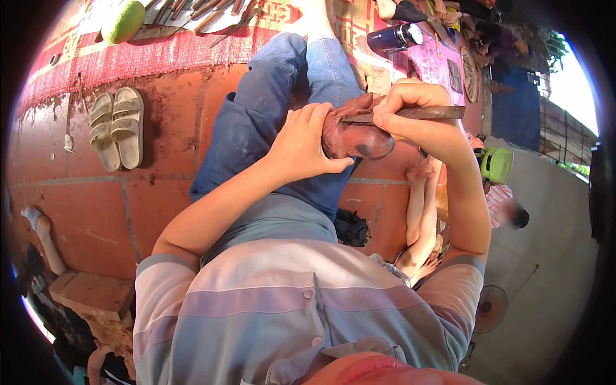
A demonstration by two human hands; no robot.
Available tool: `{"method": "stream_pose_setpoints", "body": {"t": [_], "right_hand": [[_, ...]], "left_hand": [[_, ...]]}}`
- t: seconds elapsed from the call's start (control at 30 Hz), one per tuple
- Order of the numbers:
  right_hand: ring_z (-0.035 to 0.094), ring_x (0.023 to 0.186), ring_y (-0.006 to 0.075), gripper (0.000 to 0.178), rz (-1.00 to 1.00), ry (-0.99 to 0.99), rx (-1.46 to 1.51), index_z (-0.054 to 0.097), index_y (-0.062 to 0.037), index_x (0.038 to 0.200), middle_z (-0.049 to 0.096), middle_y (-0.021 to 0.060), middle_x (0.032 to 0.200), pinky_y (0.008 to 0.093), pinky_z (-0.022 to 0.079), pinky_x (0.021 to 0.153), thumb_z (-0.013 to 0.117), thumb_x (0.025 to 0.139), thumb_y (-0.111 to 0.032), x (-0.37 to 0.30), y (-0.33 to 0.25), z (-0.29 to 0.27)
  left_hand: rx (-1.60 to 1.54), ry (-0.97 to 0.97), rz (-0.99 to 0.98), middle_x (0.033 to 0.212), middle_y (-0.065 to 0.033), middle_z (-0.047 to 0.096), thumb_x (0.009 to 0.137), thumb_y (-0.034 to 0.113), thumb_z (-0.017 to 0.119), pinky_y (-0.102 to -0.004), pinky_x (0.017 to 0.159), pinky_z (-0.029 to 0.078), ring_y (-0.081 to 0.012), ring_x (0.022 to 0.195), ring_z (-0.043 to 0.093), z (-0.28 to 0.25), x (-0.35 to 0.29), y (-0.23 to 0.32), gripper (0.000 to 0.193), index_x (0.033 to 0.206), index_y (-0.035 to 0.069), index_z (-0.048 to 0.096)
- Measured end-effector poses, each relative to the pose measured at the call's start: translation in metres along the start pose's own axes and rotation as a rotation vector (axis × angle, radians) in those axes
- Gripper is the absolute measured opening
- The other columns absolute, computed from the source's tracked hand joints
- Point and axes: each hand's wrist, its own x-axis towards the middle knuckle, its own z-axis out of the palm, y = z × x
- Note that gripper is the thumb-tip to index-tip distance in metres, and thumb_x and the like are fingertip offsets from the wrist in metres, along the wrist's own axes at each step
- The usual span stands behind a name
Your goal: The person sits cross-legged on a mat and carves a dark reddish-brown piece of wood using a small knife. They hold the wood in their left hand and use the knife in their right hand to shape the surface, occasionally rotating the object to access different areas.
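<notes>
Currently, left hand [307, 142] clasps reddish carving [351, 138] from the left; right hand [417, 102] grips tool [437, 113].

Dark tool [439, 113] in right fingers [403, 96]

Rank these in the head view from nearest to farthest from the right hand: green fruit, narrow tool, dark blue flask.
1. Narrow tool: held in the right hand.
2. Dark blue flask: above the hand, slightly left.
3. Green fruit: at the upper left.
</notes>
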Motion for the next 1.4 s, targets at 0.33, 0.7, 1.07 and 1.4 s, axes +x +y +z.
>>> {"method": "stream_pose_setpoints", "body": {"t": [0.33,0.7,1.07,1.4], "right_hand": [[0.054,0.063,0.0092,0.014,-0.033,-0.281,-0.121,0.064,-0.001,0.067,0.061,0.004,0.066,0.026,0.042,0.059,0.07,0.07,-0.013,0.012,-0.01,-0.02],[0.057,0.068,0.0083,0.009,-0.094,-0.089,-0.019,0.066,-0.0019,0.072,0.063,0.0026,0.071,0.0247,0.045,0.061,0.069,0.075,-0.009,0.007,0.003,-0.007],[0.058,0.069,0.0101,0.01,-0.071,-0.289,-0.12,0.064,-0.0016,0.068,0.063,0.0042,0.069,0.0254,0.046,0.064,0.07,0.072,-0.009,0.013,-0.005,-0.015],[0.058,0.073,0.0042,0.008,0.104,-0.223,0.074,0.067,-0.0015,0.078,0.065,-0.0001,0.076,0.0217,0.048,0.064,0.069,0.079,-0.009,0.002,-0.006,-0.013]], "left_hand": [[0.063,-0.018,0.0,0.123,-0.0204,0.049,0.059,0.042,0.084,-0.0452,0.101,0.035,-0.0341,0.115,0.049,-0.002,0.001,0.001,0.094,0.129,-0.001,0.039],[0.036,0.012,-0.001,0.122,-0.0212,0.049,0.059,0.041,0.084,-0.0454,0.1,0.036,-0.0353,0.114,0.048,-0.001,0.0,-0.002,0.092,0.128,-0.001,0.039],[0.097,0.004,-0.013,0.122,-0.0184,0.05,0.057,0.047,0.083,-0.0604,0.101,0.031,-0.0343,0.117,0.048,-0.001,-0.001,-0.002,0.095,0.128,0.0,0.041],[0.086,-0.004,-0.013,0.125,-0.0202,0.047,0.058,0.043,0.084,-0.0529,0.102,0.031,-0.0356,0.118,0.047,-0.001,0.001,-0.001,0.094,0.129,0.0,0.038]]}}
